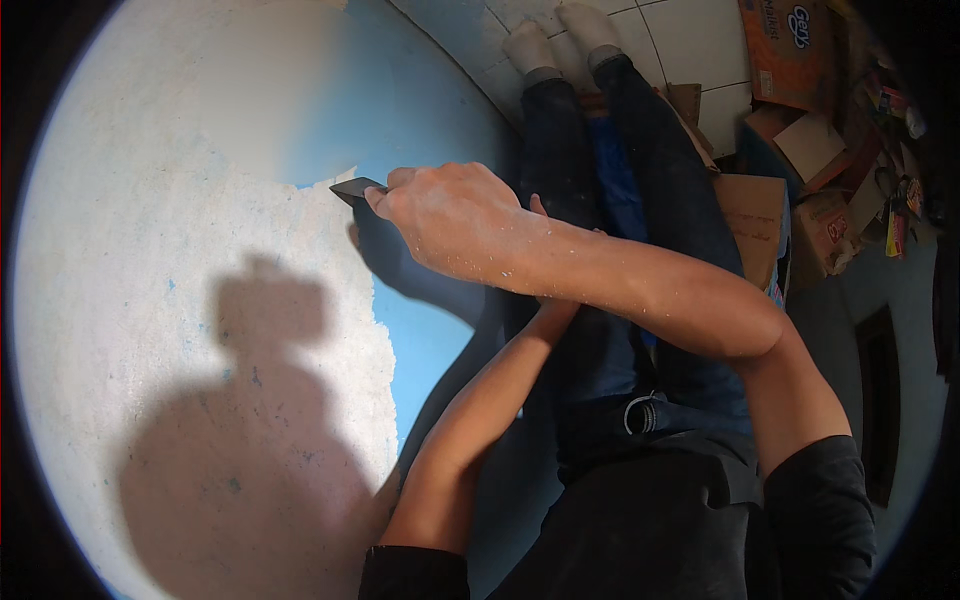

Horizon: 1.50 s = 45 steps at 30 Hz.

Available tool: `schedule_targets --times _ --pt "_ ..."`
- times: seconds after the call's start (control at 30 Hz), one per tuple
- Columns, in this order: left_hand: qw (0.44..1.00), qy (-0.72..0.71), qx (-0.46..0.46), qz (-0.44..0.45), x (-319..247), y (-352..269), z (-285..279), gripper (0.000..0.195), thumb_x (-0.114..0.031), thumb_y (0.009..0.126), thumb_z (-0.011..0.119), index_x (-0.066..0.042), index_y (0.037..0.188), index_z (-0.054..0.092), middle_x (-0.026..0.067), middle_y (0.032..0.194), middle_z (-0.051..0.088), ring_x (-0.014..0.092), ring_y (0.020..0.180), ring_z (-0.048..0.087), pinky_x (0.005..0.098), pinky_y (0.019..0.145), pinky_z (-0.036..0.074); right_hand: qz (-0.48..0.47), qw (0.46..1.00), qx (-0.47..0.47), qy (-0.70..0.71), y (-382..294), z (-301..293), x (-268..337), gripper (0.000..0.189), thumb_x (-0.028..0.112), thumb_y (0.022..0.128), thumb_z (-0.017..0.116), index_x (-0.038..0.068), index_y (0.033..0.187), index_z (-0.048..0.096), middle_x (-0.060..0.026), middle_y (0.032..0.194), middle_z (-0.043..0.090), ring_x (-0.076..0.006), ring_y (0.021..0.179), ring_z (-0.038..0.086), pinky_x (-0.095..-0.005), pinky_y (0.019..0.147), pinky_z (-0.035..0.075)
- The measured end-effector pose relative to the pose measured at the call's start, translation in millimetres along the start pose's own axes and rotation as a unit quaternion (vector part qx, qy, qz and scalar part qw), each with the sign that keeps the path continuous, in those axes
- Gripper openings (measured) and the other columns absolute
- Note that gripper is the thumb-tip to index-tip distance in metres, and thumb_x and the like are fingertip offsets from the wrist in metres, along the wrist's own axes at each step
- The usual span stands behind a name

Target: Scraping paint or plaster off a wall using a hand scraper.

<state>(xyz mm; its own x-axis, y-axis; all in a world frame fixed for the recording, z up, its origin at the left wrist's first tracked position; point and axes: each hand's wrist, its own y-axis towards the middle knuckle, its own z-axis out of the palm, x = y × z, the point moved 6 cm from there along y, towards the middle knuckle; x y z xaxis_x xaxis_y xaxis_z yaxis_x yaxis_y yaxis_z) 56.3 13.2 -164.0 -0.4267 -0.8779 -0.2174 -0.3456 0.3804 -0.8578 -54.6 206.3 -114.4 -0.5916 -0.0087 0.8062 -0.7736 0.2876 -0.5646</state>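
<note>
My right hand [454, 217] is closed around a scraper, its handle hidden in the fist. The pointed metal blade of the scraper [356, 189] lies at the ragged edge between blue paint [420, 337] and the bare whitish wall surface [187, 247]. Pale flakes stick to the right hand and forearm. My left forearm passes beneath the right one, and my left hand [541, 210] is mostly hidden behind it, with only a fingertip or so showing; what it holds or touches cannot be seen. Shadows of the head and arms fall on the wall.
My legs stretch over a blue object [615, 165] on the floor side. Tiles [675, 45] lie around my feet. To the right are an orange carton [791, 52], an opened cardboard box [754, 217], scraps of cardboard and scissors [889, 184] among clutter.
</note>
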Motion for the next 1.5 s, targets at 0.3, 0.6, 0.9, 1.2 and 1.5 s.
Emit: schedule_targets --times 0.3,0.6,0.9,1.2,1.5 --pt "0.985 0.098 0.064 -0.126 -33 1 -27 0.1 -0.047 0.081 0.078 -0.02 0.159 0.02 0.0312 0.137 0.047 0.049 0.12 0.053 0.056 0.106 0.042 0.006 0.997 -0.057 0.047 4 10 -3 0.024 0.009 0.096 0.052 -0.008 0.105 0.066 -0.0215 0.097 0.07 -0.0367 0.083 0.072 -0.0462 0.073 0.058" --pt "0.978 0.09 0.079 -0.17 -19 -1 -24 0.114 -0.049 0.076 0.081 -0.02 0.161 0.01 0.0376 0.144 0.037 0.051 0.129 0.046 0.0581 0.107 0.039 0.014 1.0 0.003 0.027 6 17 4 0.041 0.003 0.094 0.052 -0.004 0.134 0.058 -0.0184 0.105 0.067 -0.0368 0.086 0.07 -0.0456 0.072 0.059" --pt "0.996 -0.051 0.044 -0.055 -15 -5 -22 0.11 -0.032 0.082 0.08 -0.005 0.161 0.009 0.0301 0.139 0.045 0.037 0.125 0.051 0.0488 0.106 0.04 0.002 0.999 -0.007 0.038 9 16 8 0.034 0.005 0.096 0.052 -0.006 0.126 0.061 -0.0203 0.104 0.068 -0.0382 0.086 0.07 -0.047 0.071 0.059" --pt "0.974 0.132 0.091 -0.159 -31 0 -28 0.109 -0.029 0.081 0.08 -0.003 0.16 0.009 0.0345 0.141 0.043 0.038 0.121 0.055 0.0493 0.104 0.043 0.01 0.999 0.004 0.033 4 13 8 0.039 0.006 0.096 0.05 -0.005 0.132 0.058 -0.02 0.105 0.068 -0.0367 0.085 0.071 -0.046 0.071 0.059" --pt "0.982 0.077 0.085 -0.151 -31 2 -35 0.111 -0.033 0.079 0.081 -0.006 0.161 0.011 0.0336 0.137 0.046 0.038 0.119 0.055 0.0505 0.103 0.043 -0.016 0.996 -0.034 0.08 6 12 15 0.023 0.007 0.091 0.054 -0.008 0.096 0.07 -0.023 0.097 0.071 -0.0381 0.088 0.072 -0.0448 0.076 0.058"
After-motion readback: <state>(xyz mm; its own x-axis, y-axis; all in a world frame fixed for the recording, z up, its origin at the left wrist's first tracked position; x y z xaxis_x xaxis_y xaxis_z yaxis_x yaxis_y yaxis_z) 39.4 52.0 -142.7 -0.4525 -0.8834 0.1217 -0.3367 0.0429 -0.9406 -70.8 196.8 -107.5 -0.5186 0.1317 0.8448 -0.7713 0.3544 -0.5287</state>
